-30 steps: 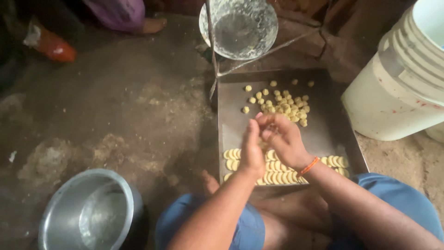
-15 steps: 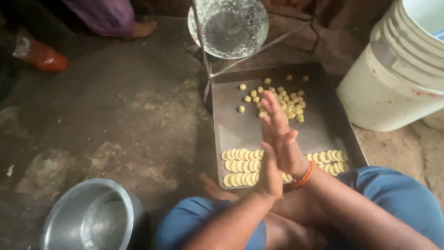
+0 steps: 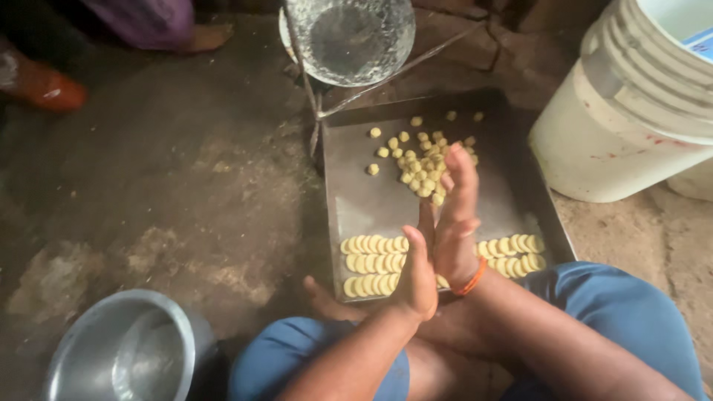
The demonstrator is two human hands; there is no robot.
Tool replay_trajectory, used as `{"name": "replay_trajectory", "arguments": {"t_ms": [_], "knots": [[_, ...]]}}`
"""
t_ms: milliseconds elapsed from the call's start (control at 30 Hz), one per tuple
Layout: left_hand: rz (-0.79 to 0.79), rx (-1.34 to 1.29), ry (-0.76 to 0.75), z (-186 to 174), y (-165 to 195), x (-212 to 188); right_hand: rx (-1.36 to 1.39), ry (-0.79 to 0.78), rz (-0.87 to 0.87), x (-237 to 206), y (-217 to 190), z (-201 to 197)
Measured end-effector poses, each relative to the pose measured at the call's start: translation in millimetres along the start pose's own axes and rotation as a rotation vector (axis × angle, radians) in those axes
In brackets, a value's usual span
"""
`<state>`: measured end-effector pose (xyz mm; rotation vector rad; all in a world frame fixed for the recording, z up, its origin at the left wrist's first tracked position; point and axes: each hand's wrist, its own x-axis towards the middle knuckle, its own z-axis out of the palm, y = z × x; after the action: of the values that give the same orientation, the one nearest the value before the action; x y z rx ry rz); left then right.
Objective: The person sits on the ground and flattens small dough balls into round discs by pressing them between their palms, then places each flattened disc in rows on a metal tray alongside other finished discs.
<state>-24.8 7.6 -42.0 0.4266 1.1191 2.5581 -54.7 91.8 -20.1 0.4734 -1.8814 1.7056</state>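
Observation:
My left hand (image 3: 417, 276) and my right hand (image 3: 454, 217) are pressed palm to palm, fingers straight and pointing away from me, over the near half of a dark metal tray (image 3: 371, 200). An orange thread circles my right wrist. Whatever lies between the palms is hidden. Beyond the fingertips lies a loose heap of small yellow dough balls (image 3: 423, 160). Neat rows of flattened yellow pieces (image 3: 375, 263) run along the tray's near edge, with more rows (image 3: 512, 249) to the right of my hands. My knees in blue cloth frame the bottom of the view.
A steel bowl (image 3: 119, 353) sits on the dirt floor at bottom left. Stacked white buckets (image 3: 631, 111) stand right of the tray. A round shiny dish (image 3: 349, 33) on a wire stand is behind the tray. Another person's foot (image 3: 204, 37) and an orange object (image 3: 48, 89) are at top left.
My fingers were bunched together over the tray a second ago. Since then both hands have come flat together, and the right hand has slid forward against the left.

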Motion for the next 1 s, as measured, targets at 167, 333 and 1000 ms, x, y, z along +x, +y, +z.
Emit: {"name": "replay_trajectory", "arguments": {"t_ms": [167, 333, 1000], "knots": [[0.314, -0.122, -0.032, 50, 12, 18, -0.197, -0.275, -0.161, -13, -19, -1], [0.401, -0.034, 0.049, 54, 16, 4, 0.414, -0.022, 0.089, -11, -39, 12], [0.068, -0.394, 0.188, -39, 47, 18, -0.364, -0.406, -0.18, 18, -51, -6]]}}
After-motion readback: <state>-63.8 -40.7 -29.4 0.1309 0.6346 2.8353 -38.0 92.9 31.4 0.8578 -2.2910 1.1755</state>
